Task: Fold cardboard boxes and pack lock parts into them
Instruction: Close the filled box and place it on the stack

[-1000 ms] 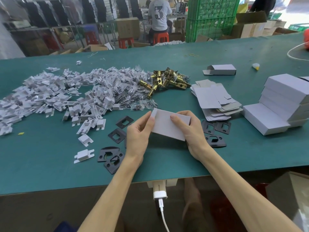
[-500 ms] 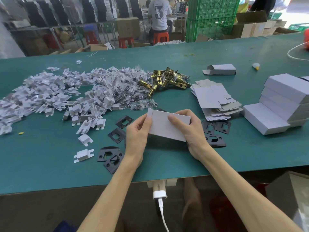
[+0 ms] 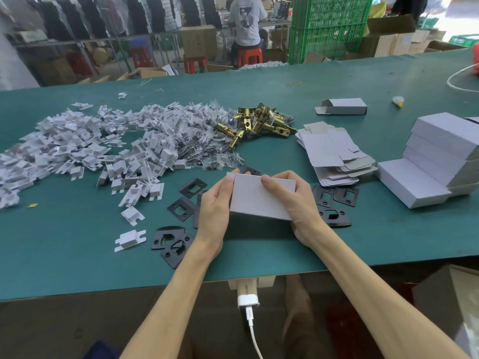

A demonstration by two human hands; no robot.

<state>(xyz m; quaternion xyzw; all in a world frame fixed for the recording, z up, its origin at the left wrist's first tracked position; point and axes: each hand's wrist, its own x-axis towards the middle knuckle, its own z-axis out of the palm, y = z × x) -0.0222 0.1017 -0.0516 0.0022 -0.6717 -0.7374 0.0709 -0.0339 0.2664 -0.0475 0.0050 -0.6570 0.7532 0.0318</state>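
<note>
A: Where's the box?

B: Just above the worktop, btwn both hands. Right hand grips its right end, thumb on top, prob. to steady it. Left hand pinches the left end, thumb at the flap. Looks like closing it.

A: Parts?

B: Black plates lie right beside it, brass latches farther back, w/in reach.

Stacked green plastic crates stand beyond the teal felt-topped table, beside a person seated on a red plastic stool.
</note>
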